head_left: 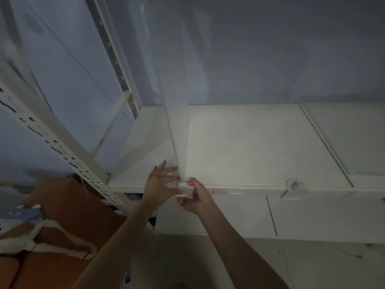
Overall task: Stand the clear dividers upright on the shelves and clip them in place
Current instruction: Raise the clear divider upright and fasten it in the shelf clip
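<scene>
At the near edge of the white shelf (250, 142) we see a clear divider (177, 113) standing upright, running from the front lip back toward the far wall. Our left hand (161, 180) rests against the divider's left face with fingers spread and straight, steadying its lower front corner. Our right hand (196, 196) has its fingers curled round a small white clip (184, 189) right at the shelf's front edge, where the divider meets the lip. Further right along the same edge, well apart from the hands, sits another clip (293, 185), blurred. A seam crosses the shelf surface toward the right. On the left, a white perforated upright (56, 142) of the rack slants across the view, and a second upright (116, 65) stands at the far corner against a pale bluish wall (270, 49). Below the shelf lies a pale tiled floor (312, 268), and to the near left a brown bag (68, 215) with white straps. The room is dim.
</scene>
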### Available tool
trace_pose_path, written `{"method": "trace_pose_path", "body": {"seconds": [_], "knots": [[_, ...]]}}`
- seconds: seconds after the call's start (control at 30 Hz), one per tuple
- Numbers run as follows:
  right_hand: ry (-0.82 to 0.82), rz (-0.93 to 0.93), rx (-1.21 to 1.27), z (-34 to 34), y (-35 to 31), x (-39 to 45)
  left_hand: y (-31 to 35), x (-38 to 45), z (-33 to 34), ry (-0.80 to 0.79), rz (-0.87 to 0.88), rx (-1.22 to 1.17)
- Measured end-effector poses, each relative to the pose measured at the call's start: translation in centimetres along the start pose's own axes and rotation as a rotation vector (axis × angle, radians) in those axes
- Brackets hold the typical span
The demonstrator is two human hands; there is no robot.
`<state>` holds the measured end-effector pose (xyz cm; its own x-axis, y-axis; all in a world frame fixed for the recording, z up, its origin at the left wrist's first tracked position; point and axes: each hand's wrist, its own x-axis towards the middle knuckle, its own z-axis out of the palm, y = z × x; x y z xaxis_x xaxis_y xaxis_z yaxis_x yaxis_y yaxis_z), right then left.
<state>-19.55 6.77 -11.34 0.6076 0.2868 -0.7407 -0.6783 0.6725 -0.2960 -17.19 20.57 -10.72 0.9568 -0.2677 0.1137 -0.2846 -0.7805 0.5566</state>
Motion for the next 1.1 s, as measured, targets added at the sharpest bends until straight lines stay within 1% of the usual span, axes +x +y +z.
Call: {"method": "trace_pose_path", "body": {"seconds": [0.13, 0.27, 0.43, 0.8, 0.93, 1.0, 1.1], "knots": [[0.018, -0.003, -0.036, -2.6, -1.9, -1.0, 2.5, 0.7, 1.9, 0.004, 0.06, -0.034], [0.042, -0.002, -0.007, -4.9, -3.3, -2.0, 4.5, 1.3, 3.6, 0.007, 0.104, -0.085], [0.041, 0.002, 0.047, -5.6, -3.8, -2.7, 4.7, 1.4, 4.5, 0.062, 0.136, -0.076], [0.066, 0.009, 0.065, -6.2, -4.2, -3.6, 6.1, 1.1, 4.8, 0.055, 0.066, -0.067], [0.073, 0.004, 0.067, -6.7, -4.5, -3.9, 6.3, 1.0, 5.1, 0.077, 0.085, -0.042], [0.058, 0.002, 0.066, -6.7, -4.5, -4.1, 6.3, 0.9, 5.0, 0.071, 0.08, -0.029], [-0.025, -0.023, 0.072, -7.2, -4.5, -5.0, 6.5, 0.9, 4.7, 0.032, 0.075, 0.013]]}}
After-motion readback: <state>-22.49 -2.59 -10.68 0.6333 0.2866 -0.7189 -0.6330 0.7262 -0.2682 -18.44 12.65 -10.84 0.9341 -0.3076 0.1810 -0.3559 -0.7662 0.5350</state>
